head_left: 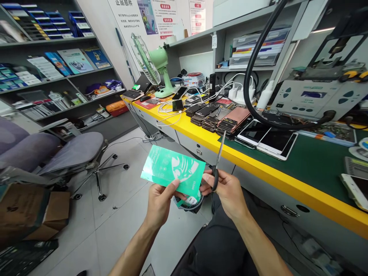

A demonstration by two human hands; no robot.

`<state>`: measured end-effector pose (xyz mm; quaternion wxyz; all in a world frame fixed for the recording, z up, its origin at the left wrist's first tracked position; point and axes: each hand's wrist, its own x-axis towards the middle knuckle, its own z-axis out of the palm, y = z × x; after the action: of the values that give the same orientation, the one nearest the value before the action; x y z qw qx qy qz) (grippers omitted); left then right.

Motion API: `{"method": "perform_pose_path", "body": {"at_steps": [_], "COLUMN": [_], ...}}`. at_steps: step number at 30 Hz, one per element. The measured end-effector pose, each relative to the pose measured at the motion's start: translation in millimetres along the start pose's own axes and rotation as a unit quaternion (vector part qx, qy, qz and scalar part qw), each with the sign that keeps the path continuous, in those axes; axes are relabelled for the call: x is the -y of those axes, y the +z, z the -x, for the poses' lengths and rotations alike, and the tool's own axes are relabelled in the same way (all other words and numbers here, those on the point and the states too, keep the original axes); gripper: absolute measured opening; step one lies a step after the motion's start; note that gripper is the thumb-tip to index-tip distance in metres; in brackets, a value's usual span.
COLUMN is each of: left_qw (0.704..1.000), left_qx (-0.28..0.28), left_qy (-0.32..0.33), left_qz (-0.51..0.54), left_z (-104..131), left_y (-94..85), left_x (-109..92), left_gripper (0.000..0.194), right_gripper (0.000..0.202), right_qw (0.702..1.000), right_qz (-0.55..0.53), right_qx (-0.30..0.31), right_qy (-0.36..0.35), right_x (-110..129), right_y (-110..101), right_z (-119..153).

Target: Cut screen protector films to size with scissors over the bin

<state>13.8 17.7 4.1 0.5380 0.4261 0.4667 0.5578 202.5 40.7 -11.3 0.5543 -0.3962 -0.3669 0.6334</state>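
My left hand (161, 201) pinches the lower edge of a flat green packet (161, 165) with white print, thumb on its front. In my right hand (227, 191) is a pair of scissors (219, 155) with black handles, blades pointing up and away beside the packet's right end. The right fingertips are close to the packet's right edge; whether they touch it I cannot tell. Below the packet stands a bin (192, 209) with green and white scraps in it, partly hidden by the packet and my hands.
Stacked phones (211, 111) lie on the yellow-edged workbench (310, 176), with white-framed tablets (277, 142) to their right. A green fan (158, 57) and white cables (169, 109) are farther back. A thick black hose (247, 76) arches over the right side. An office chair (74, 151) and cardboard box (25, 207) stand left.
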Motion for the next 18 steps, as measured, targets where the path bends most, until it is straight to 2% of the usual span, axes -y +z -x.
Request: {"method": "perform_pose_path", "body": {"at_steps": [6, 8, 10, 11, 13, 15, 18], "left_qw": [0.998, 0.993, 0.979, 0.977, 0.981, 0.984, 0.980], "left_qx": [0.030, 0.096, 0.169, 0.163, 0.100, 0.072, 0.132], "left_qy": [0.044, 0.061, 0.072, 0.076, 0.096, 0.122, 0.135], "left_qz": [-0.023, -0.042, -0.086, -0.115, -0.135, -0.111, -0.067], "left_z": [1.2, 3.1, 2.2, 0.1, -6.9, -15.3, -22.9], "left_y": [-16.8, -29.7, -43.4, -49.2, -56.1, -56.2, -46.3], "left_x": [5.4, 1.0, -6.0, -9.5, -14.7, -16.6, -14.4], "left_gripper": [0.023, 0.020, 0.042, 0.050, 0.061, 0.061, 0.041], "right_gripper": [0.038, 0.034, 0.032, 0.031, 0.029, 0.028, 0.030], "right_qw": [0.996, 0.989, 0.980, 0.975, 0.965, 0.954, 0.944], "right_qz": [-0.045, -0.071, -0.093, -0.098, -0.101, -0.104, -0.108], "right_qx": [0.037, 0.052, 0.077, 0.088, 0.108, 0.127, 0.148], "right_qy": [0.071, 0.114, 0.161, 0.181, 0.219, 0.252, 0.276], "right_x": [10.4, 10.9, 8.8, 6.8, 1.7, -3.2, -6.6], "right_y": [-4.1, -2.0, -0.1, 0.8, 3.5, 7.2, 11.7], "right_z": [-11.8, -13.5, -13.3, -12.7, -10.7, -8.7, -6.9]}}
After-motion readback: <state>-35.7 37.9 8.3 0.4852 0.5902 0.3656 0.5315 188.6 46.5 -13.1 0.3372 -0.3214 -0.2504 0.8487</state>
